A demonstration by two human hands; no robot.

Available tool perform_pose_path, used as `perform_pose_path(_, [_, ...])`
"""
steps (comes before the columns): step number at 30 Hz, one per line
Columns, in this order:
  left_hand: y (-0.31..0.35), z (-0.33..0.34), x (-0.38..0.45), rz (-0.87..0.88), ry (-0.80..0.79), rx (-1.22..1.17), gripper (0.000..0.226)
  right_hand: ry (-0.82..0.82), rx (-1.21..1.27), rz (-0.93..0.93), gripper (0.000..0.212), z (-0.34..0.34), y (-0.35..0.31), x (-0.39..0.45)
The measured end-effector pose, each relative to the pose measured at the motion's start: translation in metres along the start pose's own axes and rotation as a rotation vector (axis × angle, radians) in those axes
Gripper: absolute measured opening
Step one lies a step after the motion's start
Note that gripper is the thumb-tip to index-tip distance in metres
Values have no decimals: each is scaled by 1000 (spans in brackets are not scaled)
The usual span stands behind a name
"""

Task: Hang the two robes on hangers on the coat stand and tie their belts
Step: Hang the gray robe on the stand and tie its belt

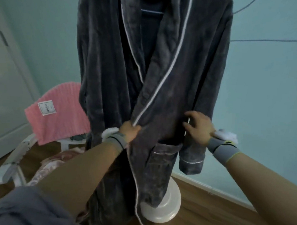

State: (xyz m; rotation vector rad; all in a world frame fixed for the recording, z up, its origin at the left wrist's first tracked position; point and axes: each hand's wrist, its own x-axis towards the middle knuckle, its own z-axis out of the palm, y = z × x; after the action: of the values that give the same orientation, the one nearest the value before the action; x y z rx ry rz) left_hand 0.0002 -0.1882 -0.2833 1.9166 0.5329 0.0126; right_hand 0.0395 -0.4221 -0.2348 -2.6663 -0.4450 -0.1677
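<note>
A dark grey fleece robe (165,64) with white piping hangs from a hanger on the coat stand, whose round white base (165,206) shows on the floor behind the hem. My left hand (129,131) grips the robe's right front edge at waist height, pulling it across the other front. My right hand (198,127) is at the robe's right side by the sleeve, fingers spread and touching the fabric, holding nothing that I can see. No belt shows. A pink ribbed robe (59,116) lies draped over a white chair at the left.
The white chair (16,157) stands to the left on the wooden floor, with a patterned pink cloth (52,165) on its seat. A turquoise wall is close behind the stand. A white door is at the far left. Thin cables cross the upper right.
</note>
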Motion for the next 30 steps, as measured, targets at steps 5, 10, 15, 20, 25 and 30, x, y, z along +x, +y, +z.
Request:
perform_pose_path(5, [-4,-31,-24,19,193,112,44,-203,-285,181,34,6,53,-15])
perform_pose_path(10, [-9,-36,-48,128,262,233,45,-309,515,125,98,56,-6,-14])
perform_pose_path(15, [-18,-51,-61,198,225,252,59,-220,715,318,45,63,-56,8])
perform_pose_path(20, [-15,-21,-70,318,-81,76,80,-540,861,68,26,43,-115,-22])
perform_pose_path(25, [-14,-42,-49,237,39,225,44,-7,13,-227,32,15,-51,-36])
perform_pose_path(30, [-4,-44,-46,213,-192,233,39,-166,-453,-191,38,17,11,-52])
